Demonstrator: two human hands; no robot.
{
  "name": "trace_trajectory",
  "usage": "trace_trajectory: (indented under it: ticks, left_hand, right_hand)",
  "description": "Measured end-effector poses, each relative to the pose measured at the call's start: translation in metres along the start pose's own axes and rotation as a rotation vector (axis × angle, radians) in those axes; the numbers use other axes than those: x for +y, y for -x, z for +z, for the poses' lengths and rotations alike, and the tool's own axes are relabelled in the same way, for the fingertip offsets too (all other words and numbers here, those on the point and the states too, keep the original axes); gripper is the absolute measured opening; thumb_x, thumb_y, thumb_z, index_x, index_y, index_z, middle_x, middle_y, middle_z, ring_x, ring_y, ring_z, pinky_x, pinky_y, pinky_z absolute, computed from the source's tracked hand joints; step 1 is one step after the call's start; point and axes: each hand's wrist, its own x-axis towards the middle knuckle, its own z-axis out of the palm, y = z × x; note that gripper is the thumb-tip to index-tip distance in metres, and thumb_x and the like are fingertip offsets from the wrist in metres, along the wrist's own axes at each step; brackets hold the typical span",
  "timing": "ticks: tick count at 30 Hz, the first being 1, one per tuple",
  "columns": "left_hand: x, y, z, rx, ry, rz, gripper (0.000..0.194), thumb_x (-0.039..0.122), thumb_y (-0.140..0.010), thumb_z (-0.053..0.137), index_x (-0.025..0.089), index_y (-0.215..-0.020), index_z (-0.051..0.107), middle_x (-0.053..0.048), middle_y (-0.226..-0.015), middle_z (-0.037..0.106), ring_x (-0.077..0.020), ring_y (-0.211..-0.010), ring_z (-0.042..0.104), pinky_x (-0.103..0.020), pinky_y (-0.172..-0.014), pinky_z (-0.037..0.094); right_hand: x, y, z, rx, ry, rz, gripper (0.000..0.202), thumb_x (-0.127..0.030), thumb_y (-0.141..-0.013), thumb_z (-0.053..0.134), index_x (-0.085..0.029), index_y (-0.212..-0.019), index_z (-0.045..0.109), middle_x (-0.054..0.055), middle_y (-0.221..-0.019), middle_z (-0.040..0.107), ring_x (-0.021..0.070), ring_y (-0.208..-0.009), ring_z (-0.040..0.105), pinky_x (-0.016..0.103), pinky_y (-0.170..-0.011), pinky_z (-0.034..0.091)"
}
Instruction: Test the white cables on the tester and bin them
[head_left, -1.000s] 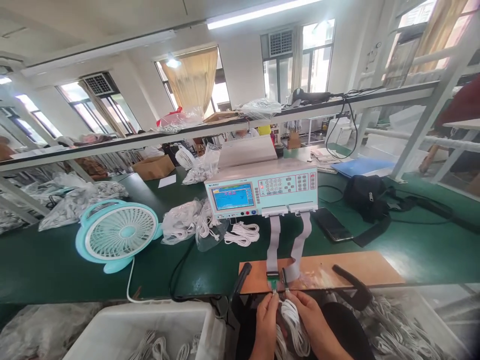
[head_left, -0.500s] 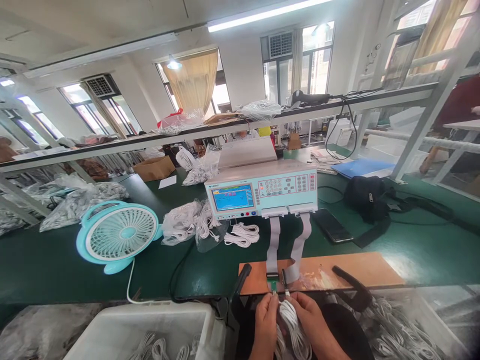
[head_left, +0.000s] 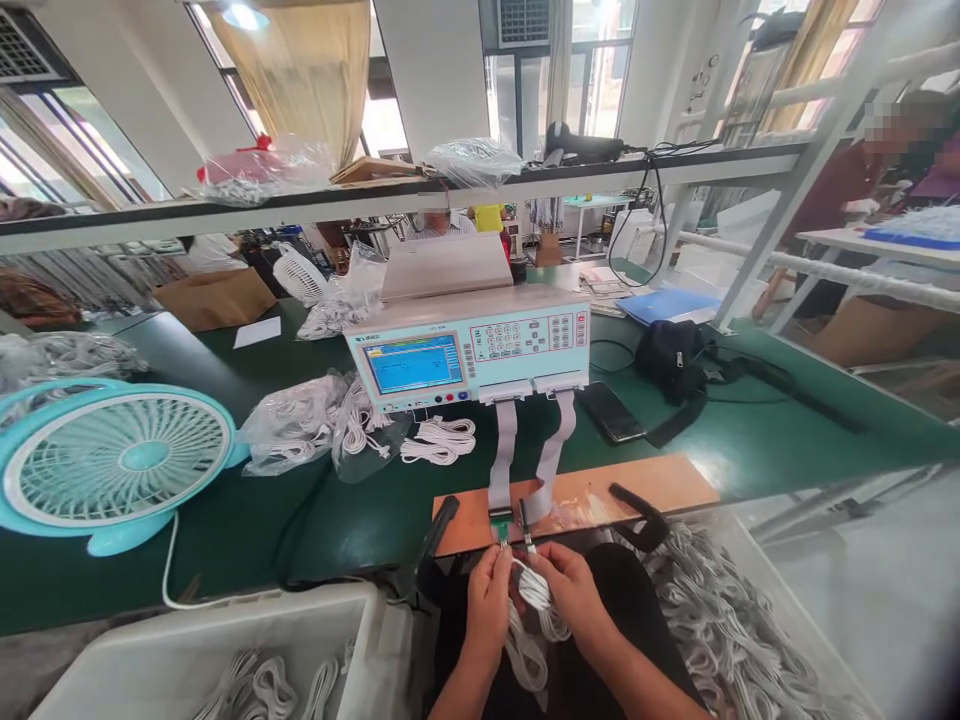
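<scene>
A white coiled cable (head_left: 540, 598) hangs between my two hands at the table's front edge. My left hand (head_left: 487, 592) pinches one plug end of it against the small green circuit board (head_left: 502, 531). Close beside it, my right hand (head_left: 571, 592) pinches the other end at a thin black connector (head_left: 525, 514). Whether each plug is fully seated, I cannot tell. Grey ribbon cables (head_left: 502, 450) run from these connectors up to a test instrument (head_left: 469, 345) with a lit blue screen. Both sets of fingertips are closed on the cable's ends.
An orange-brown board (head_left: 660, 482) lies along the table edge. White bins of coiled cables stand left (head_left: 360, 620) and right (head_left: 757, 570). A turquoise fan (head_left: 120, 455), bagged cables (head_left: 292, 425), a phone (head_left: 611, 412) and a black bag (head_left: 667, 360) sit on the green table.
The view has shifted right and down, so everything sits further left and higher. The screen's large purple text has gone. Both hands stay at the connectors with the cable.
</scene>
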Motion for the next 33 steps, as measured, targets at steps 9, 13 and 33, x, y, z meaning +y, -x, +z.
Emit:
trace_trajectory:
  ticks: [9, 13, 33]
  left_hand:
    - [0.003, 0.0, 0.001, -0.011, -0.017, 0.018, 0.039, 0.054, -0.077, 0.054, 0.017, -0.067, 0.05, 0.006, -0.054, 0.044, -0.007, -0.04, 0.041, -0.016, -0.034, 0.037]
    - [0.006, 0.001, 0.001, 0.001, -0.022, 0.007, 0.042, 0.057, -0.074, 0.056, 0.016, -0.065, 0.05, 0.006, -0.053, 0.045, -0.0066, -0.039, 0.041, -0.016, -0.034, 0.036]
    - [-0.01, -0.004, -0.001, 0.05, -0.002, 0.052, 0.042, 0.057, -0.072, 0.057, 0.016, -0.064, 0.055, 0.005, -0.05, 0.047, -0.0083, -0.041, 0.041, -0.019, -0.037, 0.034]
  right_hand:
    - [0.004, -0.005, -0.002, -0.004, 0.054, -0.025, 0.042, -0.056, -0.064, 0.069, -0.015, -0.064, 0.057, -0.003, -0.046, 0.054, 0.0119, -0.04, 0.048, 0.023, -0.043, 0.035]
    - [0.003, -0.003, 0.001, -0.03, -0.006, 0.013, 0.043, -0.057, -0.064, 0.069, -0.016, -0.066, 0.055, -0.002, -0.044, 0.054, 0.0132, -0.038, 0.049, 0.023, -0.041, 0.035]
    - [-0.002, -0.008, 0.003, -0.044, -0.122, 0.104, 0.046, -0.058, -0.06, 0.072, -0.014, -0.062, 0.06, -0.001, -0.043, 0.054, 0.0119, -0.035, 0.045, 0.022, -0.038, 0.033]
